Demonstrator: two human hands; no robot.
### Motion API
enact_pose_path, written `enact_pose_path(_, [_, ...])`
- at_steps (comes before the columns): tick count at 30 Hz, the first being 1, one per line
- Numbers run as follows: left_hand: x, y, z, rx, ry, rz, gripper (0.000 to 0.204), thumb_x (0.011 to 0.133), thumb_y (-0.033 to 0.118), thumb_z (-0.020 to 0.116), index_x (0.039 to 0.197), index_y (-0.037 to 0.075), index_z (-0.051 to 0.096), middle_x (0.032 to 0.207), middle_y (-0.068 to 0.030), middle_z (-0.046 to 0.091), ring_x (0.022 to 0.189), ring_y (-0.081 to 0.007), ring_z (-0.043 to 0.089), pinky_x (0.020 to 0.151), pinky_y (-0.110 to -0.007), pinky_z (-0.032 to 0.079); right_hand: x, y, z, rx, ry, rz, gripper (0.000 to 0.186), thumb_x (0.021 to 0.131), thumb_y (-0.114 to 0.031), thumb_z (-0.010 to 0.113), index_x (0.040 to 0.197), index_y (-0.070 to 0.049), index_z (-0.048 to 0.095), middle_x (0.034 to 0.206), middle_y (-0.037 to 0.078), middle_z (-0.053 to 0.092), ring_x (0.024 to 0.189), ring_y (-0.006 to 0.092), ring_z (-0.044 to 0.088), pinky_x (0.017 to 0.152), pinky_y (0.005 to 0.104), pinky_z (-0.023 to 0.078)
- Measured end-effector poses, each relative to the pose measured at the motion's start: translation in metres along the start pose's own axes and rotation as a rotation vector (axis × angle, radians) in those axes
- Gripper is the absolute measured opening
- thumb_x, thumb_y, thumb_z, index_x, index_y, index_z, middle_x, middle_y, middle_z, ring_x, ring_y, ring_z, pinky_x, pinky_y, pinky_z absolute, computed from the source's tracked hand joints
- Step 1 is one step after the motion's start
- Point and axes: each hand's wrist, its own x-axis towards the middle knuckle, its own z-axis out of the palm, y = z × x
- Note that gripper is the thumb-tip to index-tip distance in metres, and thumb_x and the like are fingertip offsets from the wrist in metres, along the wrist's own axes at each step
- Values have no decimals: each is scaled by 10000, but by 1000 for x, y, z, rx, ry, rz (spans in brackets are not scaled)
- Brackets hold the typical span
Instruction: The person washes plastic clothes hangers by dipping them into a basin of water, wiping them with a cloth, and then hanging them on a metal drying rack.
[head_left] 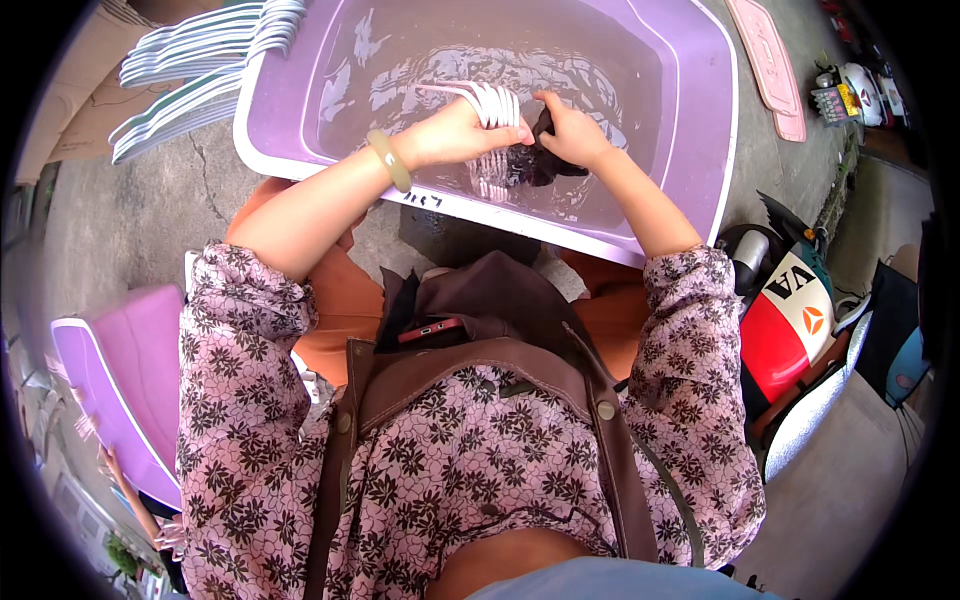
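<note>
A large purple tub [700,130] with a white rim holds murky, rippled water. Over its near side, my left hand [447,137], with a pale bangle on the wrist, is closed round several pale pink hangers [490,104]. Their lower parts dip into the water. Beside it, my right hand [574,137] grips a wet black cloth [540,165], partly under the surface. The fingertips of both hands are close together at the cloth. Part of the right fingers is hidden by the cloth.
White and grey hangers [200,60] hang in a bunch over the tub's left rim. Another purple tub [120,370] stands at left, with another person's hand [110,465] near it. A pink lid [770,65] lies at far right. A red and white scooter [785,330] stands at right.
</note>
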Motion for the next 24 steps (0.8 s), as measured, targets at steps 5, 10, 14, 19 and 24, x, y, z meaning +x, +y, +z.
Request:
enact_pose_path(5, [-20, 6, 9, -75, 76, 33, 163, 859, 145, 576, 936, 13, 631, 847, -61, 628, 798, -126, 585, 711, -273, 472, 25, 15, 75, -547, -183, -54, 789, 684, -258, 655, 1360, -164, 260, 1205, 122, 503, 1210, 276, 401, 940, 486, 346])
enact_pose_path(10, [-25, 1, 25, -43, 100, -62, 225, 859, 227, 582, 953, 27, 622, 800, -74, 602, 747, -162, 570, 702, -307, 468, 65, 82, 103, 701, 5, 257, 411, 776, -86, 550, 1183, -91, 489, 1020, 132, 598, 980, 235, 576, 826, 331, 462])
enact_pose_path(14, [-31, 1, 33, 60, 84, -18, 226, 864, 237, 552, 951, 40, 622, 820, -108, 598, 772, -253, 580, 718, -353, 461, -1, -9, -20, 1477, -154, 120, 341, 866, -55, 422, 1196, 14, 475, 1040, 86, 599, 887, 150, 601, 768, 283, 504])
enact_pose_path(19, [-38, 14, 41, 163, 40, -33, 215, 854, 238, 539, 914, 46, 611, 845, -144, 599, 820, -322, 573, 743, -396, 453, -63, -83, -81, 1193, -32, -402, 396, 843, -92, 459, 1227, 3, 469, 1181, 151, 535, 1041, 174, 540, 933, 347, 421])
enact_pose_path(24, [-52, 12, 58, 316, 77, 414, 219, 847, 202, 537, 988, 39, 579, 1001, -139, 572, 959, -296, 540, 800, -399, 433, -66, -120, -45, 526, -292, -651, 462, 906, -343, 381, 1236, -34, 475, 1262, 102, 500, 1236, 360, 368, 1075, 470, 127])
